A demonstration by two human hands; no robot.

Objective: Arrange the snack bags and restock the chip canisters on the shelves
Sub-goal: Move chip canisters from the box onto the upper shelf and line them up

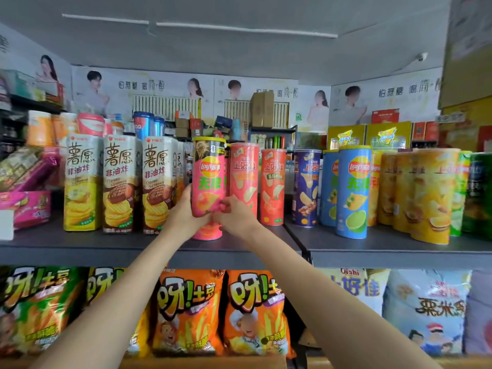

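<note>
A pink Lay's chip canister with a black and yellow top is held upright above the grey upper shelf. My left hand grips its lower left side and my right hand grips its lower right side. Directly under it stands another pink canister, mostly hidden by my hands. Red canisters stand just to its right, and white and yellow canisters to its left. Orange snack bags and green snack bags fill the shelf below.
Blue Lay's canisters, a purple canister and orange canisters line the upper shelf to the right. Pink boxes sit at far left. White and blue snack bags are at lower right. Cartons and shelving stand behind.
</note>
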